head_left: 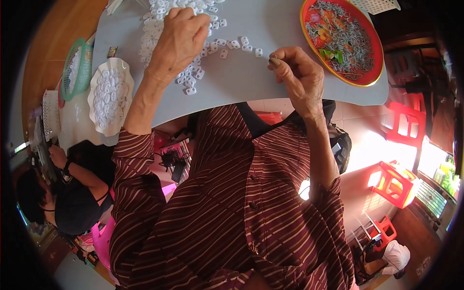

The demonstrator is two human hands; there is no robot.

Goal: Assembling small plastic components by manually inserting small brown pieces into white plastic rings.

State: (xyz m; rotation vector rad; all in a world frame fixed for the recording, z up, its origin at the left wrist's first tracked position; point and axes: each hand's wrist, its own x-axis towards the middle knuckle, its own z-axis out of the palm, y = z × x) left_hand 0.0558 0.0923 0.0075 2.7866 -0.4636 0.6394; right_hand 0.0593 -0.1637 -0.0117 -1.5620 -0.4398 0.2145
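My left hand is closed above a heap of small white plastic pieces with holes on the grey table. Its fingertips are turned away, so anything in them is hidden. To the right, my right hand pinches a tiny metal piece between thumb and forefinger, too small to make out fully. Loose white pieces lie scattered between the two hands. Beyond my right hand, a red round tray with a yellow rim and a flower pattern bears many small grey metal pieces, screw-like in shape.
At the left stand a scalloped white dish full of white pieces and a green basket. A small wrapped packet lies near the dish. Another person sits at the left. Red stools stand on the floor at the right.
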